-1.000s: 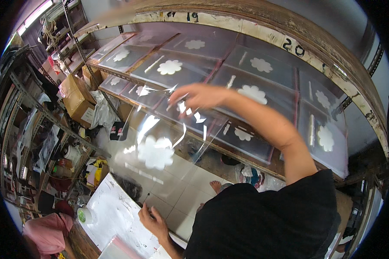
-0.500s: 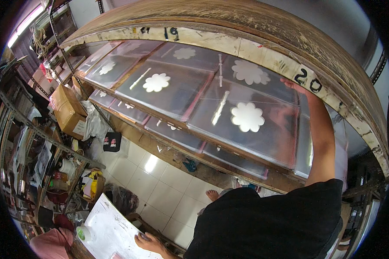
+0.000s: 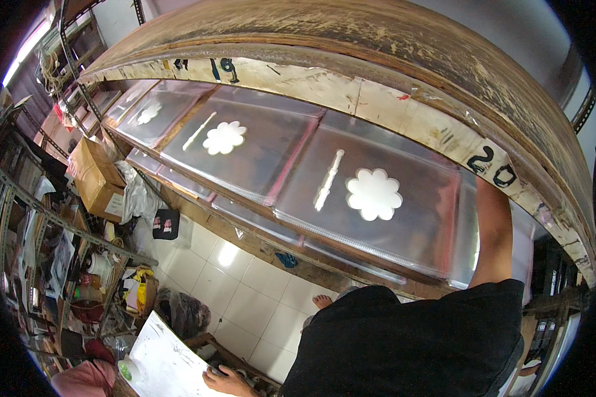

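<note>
The fingers (image 3: 210,378) of the left hand (image 3: 230,384) lie bent at the edge of the white surface (image 3: 169,360). Something small and dark seems to show beside them, and from where I stand I cannot tell whether they grip it or only rest there. The other fingers are out of sight: the right forearm (image 3: 495,231) goes up behind the pale beam (image 3: 404,109), so I cannot say whether the right hand is clenched, loose or holding anything.

The sheets (image 3: 417,221) are on the shelf (image 3: 248,203) beneath the beam, in piles set side by side. The pile just left of the forearm bears a white flower (image 3: 374,194) and, beside it, a white strip (image 3: 328,180), with a reddish line down its right edge. The next one to the left looks much the same, and another flower shows farther along.

To my eye they are clear plastic: light, limp and slick, likely to slide over one another or cling together. I doubt one would break, but a hard pinch could crease it, and the white flower might scuff. I would take a sheet by a front corner, well clear of the flower and strip, pinching lightly to part only the top layer. A second hold at the opposite corner should keep it from sagging.
</note>
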Demonstrator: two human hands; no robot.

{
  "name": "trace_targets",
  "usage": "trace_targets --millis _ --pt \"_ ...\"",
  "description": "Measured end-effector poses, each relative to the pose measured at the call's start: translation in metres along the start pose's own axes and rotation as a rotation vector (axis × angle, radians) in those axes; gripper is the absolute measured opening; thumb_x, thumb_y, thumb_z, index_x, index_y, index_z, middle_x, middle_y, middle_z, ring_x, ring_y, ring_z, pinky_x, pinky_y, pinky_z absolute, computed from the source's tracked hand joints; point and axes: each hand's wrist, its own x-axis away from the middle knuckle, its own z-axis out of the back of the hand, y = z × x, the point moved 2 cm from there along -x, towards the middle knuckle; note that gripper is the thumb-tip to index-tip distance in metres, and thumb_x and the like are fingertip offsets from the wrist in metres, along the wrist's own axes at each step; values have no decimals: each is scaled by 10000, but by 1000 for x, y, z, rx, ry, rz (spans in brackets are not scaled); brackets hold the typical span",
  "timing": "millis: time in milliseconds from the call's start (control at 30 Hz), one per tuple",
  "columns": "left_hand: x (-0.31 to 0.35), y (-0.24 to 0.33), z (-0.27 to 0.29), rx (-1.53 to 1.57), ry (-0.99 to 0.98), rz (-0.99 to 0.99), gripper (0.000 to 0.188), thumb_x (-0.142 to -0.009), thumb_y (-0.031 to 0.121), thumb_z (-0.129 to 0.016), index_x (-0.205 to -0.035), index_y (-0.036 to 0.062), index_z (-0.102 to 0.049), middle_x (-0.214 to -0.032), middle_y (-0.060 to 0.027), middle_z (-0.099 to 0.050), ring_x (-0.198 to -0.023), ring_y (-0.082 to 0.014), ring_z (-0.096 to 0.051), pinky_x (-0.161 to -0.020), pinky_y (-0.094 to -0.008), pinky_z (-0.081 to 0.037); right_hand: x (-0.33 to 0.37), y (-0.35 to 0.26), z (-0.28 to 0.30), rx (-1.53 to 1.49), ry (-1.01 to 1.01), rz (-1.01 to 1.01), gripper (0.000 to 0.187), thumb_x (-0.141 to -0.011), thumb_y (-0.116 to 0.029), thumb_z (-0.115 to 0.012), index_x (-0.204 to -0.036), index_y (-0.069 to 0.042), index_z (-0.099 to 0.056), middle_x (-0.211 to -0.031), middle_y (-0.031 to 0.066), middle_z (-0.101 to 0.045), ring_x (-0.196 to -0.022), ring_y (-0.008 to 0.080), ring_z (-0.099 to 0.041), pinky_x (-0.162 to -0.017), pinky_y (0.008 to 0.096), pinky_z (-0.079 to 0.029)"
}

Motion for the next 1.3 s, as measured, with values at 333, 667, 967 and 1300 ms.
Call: trace_targets --millis 333,667,967,1300 --pt "-1 -4 -6 -74 17 -62 370 -891 287 -637 -1077 -33 -619 -1092 -275 -608 -1001 -438 -593 -881 -524 -487 -4 3 13 365 87 40 336 -963 -163 -600 -1283 -72 -557 -1275 117 -609 -1080 272 -634 -936 409 -495" --pt "3 -7 -8 -149 -10 -24 393 -880 349 -664 -1038 -8 -619 -1008 -232 -614 -897 -398 -615 -801 -489 -514 -15 -15 -15 1002 82 255 301 -967 -168 -593 -1248 -60 -579 -1242 138 -616 -1087 295 -628 -939 423 -485" --pt "5 -13 -14 -219 22 -101 420 -884 372 -661 -1081 3 -624 -1069 -226 -628 -949 -384 -625 -835 -472 -529 -11 -10 -25 1191 -21 329 274 -972 -172 -587 -1216 -49 -598 -1211 157 -621 -1094 315 -622 -942 436 -476" --pt "9 -33 -33 96 24 43 422 -793 105 -669 -1181 -15 -554 -1274 -269 -493 -1208 -444 -457 -1036 -548 -370 -31 26 -12 1193 -169 400 252 -976 -177 -581 -1181 -36 -619 -1177 179 -628 -1101 338 -616 -945 450 -466"
